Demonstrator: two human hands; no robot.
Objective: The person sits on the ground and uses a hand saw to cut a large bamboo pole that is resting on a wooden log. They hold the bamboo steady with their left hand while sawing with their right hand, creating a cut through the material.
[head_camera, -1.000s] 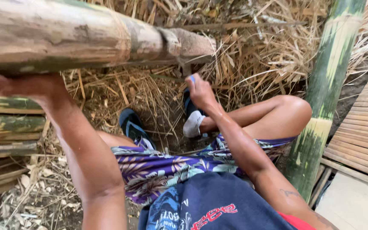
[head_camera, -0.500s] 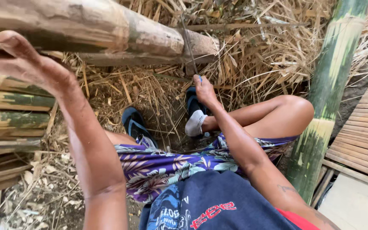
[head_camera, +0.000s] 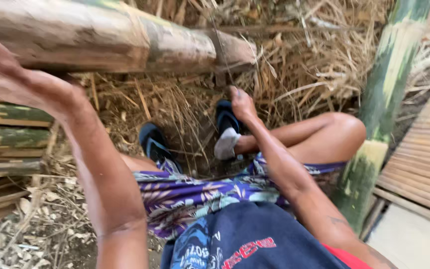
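Your left hand [head_camera: 23, 82] is lying open, palm pressing the underside of the thick bamboo pole [head_camera: 100, 37] above it. Your right hand [head_camera: 242, 102] is closing around a thin blade-like tool [head_camera: 220, 55] beneath the pole's cut end.

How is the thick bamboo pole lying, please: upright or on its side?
On its side: the bamboo pole runs across the view, the left hand against it.

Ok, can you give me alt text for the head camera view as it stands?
A seated person's left hand presses open-palmed against a thick bamboo pole lying across the top, while the right hand grips a thin upright blade or stick, too blurred to identify, below the pole's end. Blue sandals rest on dry straw; a green bamboo post stands on the right.
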